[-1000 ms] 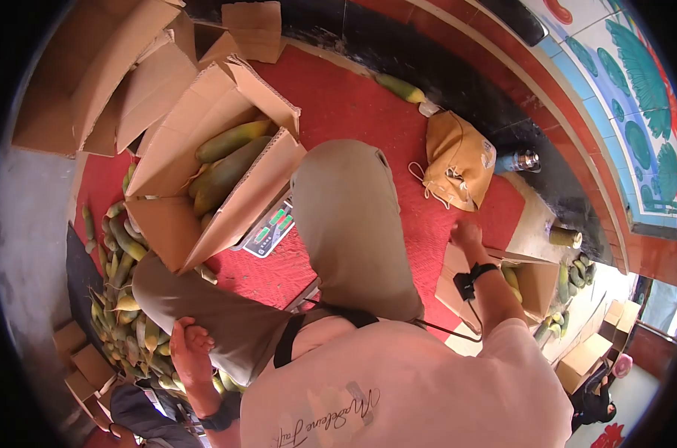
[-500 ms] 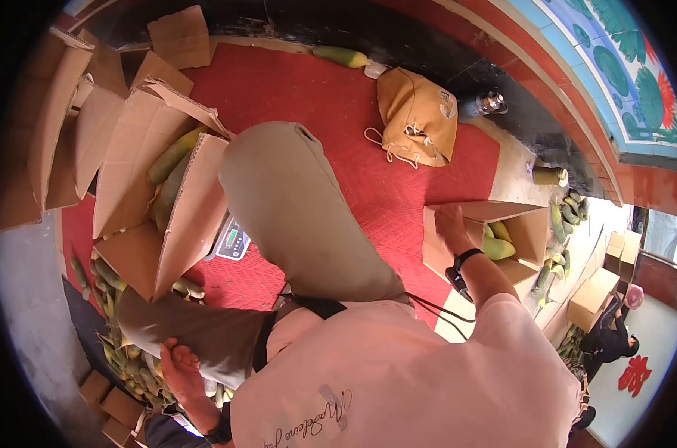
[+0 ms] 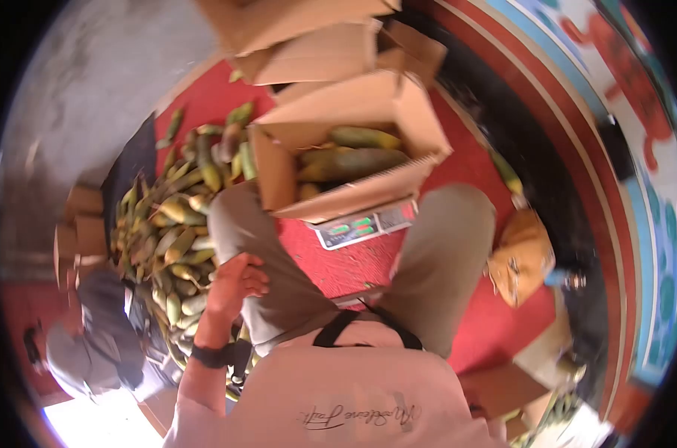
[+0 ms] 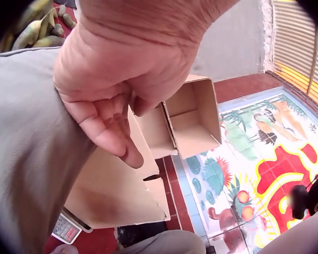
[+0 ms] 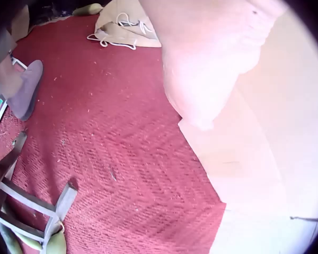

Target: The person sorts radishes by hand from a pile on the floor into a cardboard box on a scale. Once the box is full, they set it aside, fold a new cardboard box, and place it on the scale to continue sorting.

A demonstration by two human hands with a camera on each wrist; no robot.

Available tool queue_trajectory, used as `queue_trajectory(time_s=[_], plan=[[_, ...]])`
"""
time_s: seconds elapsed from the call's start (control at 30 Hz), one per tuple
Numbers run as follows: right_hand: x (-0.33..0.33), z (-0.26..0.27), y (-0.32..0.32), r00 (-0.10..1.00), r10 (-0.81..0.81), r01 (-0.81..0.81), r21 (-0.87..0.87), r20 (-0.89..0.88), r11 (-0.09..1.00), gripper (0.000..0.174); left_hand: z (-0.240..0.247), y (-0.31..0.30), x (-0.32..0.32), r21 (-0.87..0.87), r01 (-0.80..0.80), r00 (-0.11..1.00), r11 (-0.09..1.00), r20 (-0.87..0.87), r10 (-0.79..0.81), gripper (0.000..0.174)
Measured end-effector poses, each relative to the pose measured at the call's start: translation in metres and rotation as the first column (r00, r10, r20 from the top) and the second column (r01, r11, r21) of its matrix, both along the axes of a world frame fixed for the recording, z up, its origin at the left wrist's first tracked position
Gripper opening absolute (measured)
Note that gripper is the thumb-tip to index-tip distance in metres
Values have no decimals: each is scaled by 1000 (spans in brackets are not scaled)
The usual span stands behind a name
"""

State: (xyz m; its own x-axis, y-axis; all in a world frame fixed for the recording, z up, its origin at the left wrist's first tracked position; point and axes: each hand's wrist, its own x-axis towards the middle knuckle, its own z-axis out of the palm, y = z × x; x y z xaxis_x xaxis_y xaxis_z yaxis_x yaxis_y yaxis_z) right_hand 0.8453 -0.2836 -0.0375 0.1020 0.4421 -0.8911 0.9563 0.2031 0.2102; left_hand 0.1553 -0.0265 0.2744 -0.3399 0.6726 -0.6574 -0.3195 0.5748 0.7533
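In the head view an open cardboard box (image 3: pixel 278 168) holding large green-yellow gourds (image 3: pixel 364 163) stands on a scale (image 3: pixel 349 231). My left hand (image 3: pixel 237 285) is beside my left knee, and in the left wrist view this hand (image 4: pixel 122 79) has loosely bent fingers and holds nothing. The right wrist view shows my right hand (image 5: pixel 212 61) at the edge of another cardboard box (image 5: pixel 249 153); overexposure hides how its fingers lie. That box's flap (image 3: pixel 506 390) shows at the lower right of the head view, where my right hand is out of sight.
Many gourds (image 3: pixel 178 243) lie heaped at the left. More cardboard boxes (image 3: pixel 316 56) stand beyond the filled one. A tan drawstring bag (image 3: pixel 521 257) and a gourd (image 3: pixel 507 173) are along the right wall. A person (image 3: pixel 99 340) is at the lower left.
The head view has turned, bringing the filled box to the centre and the other box to the lower right. My right hand has left the head view; my left stays by the knee.
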Motion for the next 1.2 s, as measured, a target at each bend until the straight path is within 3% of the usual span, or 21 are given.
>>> queue_trajectory(time_s=[0.07,0.1,0.13,0.23,0.3,0.37,0.4,0.43,0.47,0.5,0.53,0.57,0.63,0.73,0.83,0.97,1.03,1.2], plan=[[-46,6,101,998,50,-46,82,-46,996,29,-2,-6,-3,52,9,996,999,88,-14,34],[-54,25,125,996,41,-31,123,-76,992,26,-1,-6,-1,19,7,999,1000,40,-8,35],[-14,38,101,994,32,-16,154,-104,988,24,-3,-9,-1,43,4,998,999,60,-7,35],[-86,97,211,979,9,44,251,-206,967,18,-8,-16,-6,98,25,993,995,114,-36,35],[-92,98,271,833,-127,430,488,-538,760,27,-11,-21,-10,106,20,986,994,163,-38,35],[-75,82,351,735,125,400,575,-666,714,21,-16,-26,-12,131,38,978,991,196,-64,36],[-105,114,386,639,258,467,632,-724,619,19,-17,-29,-12,135,3,980,991,196,-30,36],[-148,162,411,645,191,547,621,-740,561,21,-17,-32,-12,150,10,975,989,216,-43,35],[-171,193,438,583,183,572,559,-792,600,22,-19,-35,-13,166,20,970,986,237,-60,35],[-209,230,450,417,342,610,539,-842,581,22,-20,-37,-14,167,-9,970,986,243,-32,35],[-215,245,471,474,316,590,562,-822,579,21,-22,-39,-15,191,-7,965,981,257,-44,35],[-236,267,482,473,327,570,567,-818,595,21,-24,-43,-16,214,-4,961,977,271,-56,34],[-283,310,495,490,577,453,756,-653,471,18,-27,-50,-20,229,-27,952,973,302,-44,36],[-325,332,508,440,625,414,763,-645,497,15,-28,-59,-27,316,-88,956,945,292,-9,36],[-351,329,511,416,620,395,746,-666,536,14,-36,-75,-43,330,-283,943,901,266,199,31],[-366,322,510,448,643,264,779,-621,568,14,-84,-112,-88,182,-449,893,875,80,442,29],[-362,323,511,477,701,207,843,-530,496,16,-114,-131,-109,93,-509,858,856,-29,514,31],[-357,328,511,519,743,112,895,-423,432,17,-185,-162,-143,-90,-550,822,830,-233,520,29]])
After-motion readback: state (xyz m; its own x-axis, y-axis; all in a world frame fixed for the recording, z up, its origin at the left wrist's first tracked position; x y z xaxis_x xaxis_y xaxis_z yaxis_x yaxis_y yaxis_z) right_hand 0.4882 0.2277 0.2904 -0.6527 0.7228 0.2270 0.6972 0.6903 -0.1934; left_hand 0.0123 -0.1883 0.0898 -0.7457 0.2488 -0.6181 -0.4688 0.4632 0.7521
